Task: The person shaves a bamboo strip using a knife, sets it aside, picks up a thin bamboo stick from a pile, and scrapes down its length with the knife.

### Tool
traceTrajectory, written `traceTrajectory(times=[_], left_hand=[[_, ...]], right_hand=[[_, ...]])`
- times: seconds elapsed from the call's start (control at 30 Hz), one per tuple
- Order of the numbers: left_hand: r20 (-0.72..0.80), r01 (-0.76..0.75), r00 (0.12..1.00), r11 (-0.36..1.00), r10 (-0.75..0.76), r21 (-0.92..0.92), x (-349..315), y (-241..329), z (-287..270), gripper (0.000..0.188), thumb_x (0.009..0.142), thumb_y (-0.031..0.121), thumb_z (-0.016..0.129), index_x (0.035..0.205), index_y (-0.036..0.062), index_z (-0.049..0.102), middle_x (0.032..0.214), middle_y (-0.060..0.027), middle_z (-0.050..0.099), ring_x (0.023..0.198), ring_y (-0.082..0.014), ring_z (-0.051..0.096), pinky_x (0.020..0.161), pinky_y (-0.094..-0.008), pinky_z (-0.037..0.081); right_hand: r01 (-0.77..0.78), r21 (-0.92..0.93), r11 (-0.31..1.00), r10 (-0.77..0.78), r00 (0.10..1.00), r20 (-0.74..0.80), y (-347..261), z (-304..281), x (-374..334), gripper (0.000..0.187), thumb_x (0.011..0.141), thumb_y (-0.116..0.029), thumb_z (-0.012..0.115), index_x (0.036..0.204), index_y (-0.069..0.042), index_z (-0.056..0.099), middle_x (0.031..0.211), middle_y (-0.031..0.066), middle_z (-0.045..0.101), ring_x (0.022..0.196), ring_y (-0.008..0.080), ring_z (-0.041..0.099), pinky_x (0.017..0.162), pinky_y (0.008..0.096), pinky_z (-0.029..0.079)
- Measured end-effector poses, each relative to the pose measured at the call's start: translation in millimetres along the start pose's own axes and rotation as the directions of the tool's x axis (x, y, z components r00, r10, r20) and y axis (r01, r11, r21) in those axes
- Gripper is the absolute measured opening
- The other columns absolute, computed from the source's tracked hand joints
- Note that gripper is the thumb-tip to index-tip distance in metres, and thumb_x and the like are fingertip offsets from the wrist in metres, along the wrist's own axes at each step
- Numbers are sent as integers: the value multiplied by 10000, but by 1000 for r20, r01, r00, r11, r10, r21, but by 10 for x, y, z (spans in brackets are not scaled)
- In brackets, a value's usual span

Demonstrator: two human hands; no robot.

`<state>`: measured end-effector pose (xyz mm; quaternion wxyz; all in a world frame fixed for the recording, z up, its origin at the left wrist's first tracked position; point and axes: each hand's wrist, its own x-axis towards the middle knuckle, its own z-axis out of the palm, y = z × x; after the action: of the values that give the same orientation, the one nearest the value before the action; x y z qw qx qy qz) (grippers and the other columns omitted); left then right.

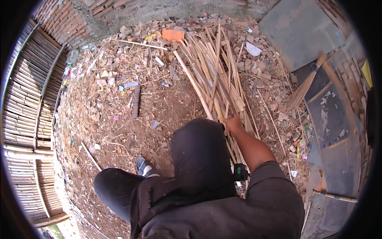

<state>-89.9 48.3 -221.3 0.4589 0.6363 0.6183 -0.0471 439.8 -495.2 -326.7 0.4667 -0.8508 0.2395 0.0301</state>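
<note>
A long pile of split bamboo strips (pixel 207 67) lies on the ground ahead of me and to the right, running from the rubble at the back down past my knee. My right hand (pixel 234 122) reaches down to its near end, with the fingers closed around one of the strips. My knee and thigh hide the lower left part of the pile. No part of my left hand shows; the dark clothing on my legs fills the lower middle.
Rubble and litter cover the dirt. An orange tile (pixel 173 36) lies beside the pile's far end. A twig broom (pixel 305 85) leans at the right, near a grey panel (pixel 300 32) and dark boards (pixel 332 119). A bamboo wall (pixel 24 95) stands left, with a brick wall (pixel 65 24) behind.
</note>
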Motion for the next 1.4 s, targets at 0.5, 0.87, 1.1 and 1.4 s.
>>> traceTrajectory(times=[0.5,0.87,1.1,1.4], left_hand=[[-59,-280,959,896,277,-344,478,-180,-439,273,981,164,569,1212,18,579,1042,-83,650,873,-182,640,718,-323,532],[-507,-853,319,476,801,215,-371,3024,-916,258,991,92,561,1240,28,583,1151,-101,655,1057,-209,618,899,-350,498],[45,-623,-213,-171,976,763,-1353,4658,-498,822,721,276,842,1420,113,442,1499,-162,392,1415,-382,338,1156,-553,266],[315,-700,5,-222,949,679,-800,4456,-648,483,799,330,773,1206,123,615,1124,-107,641,1207,-318,566,1108,-537,364]], right_hand=[[304,165,938,-297,953,-63,-1107,-1543,-519,183,829,-106,741,882,-72,569,758,-24,573,699,93,528,695,276,443],[393,342,854,-495,814,303,-2274,-2024,-1100,214,809,-44,778,857,-74,572,865,3,614,799,103,593,752,277,485],[454,162,876,-420,555,718,-3196,-2100,-1246,238,768,-56,829,849,-69,606,930,32,668,874,126,625,806,322,500],[422,268,866,-377,199,905,-3714,-1904,-1340,251,760,-62,840,854,-72,607,954,66,697,873,131,643,804,324,512]])
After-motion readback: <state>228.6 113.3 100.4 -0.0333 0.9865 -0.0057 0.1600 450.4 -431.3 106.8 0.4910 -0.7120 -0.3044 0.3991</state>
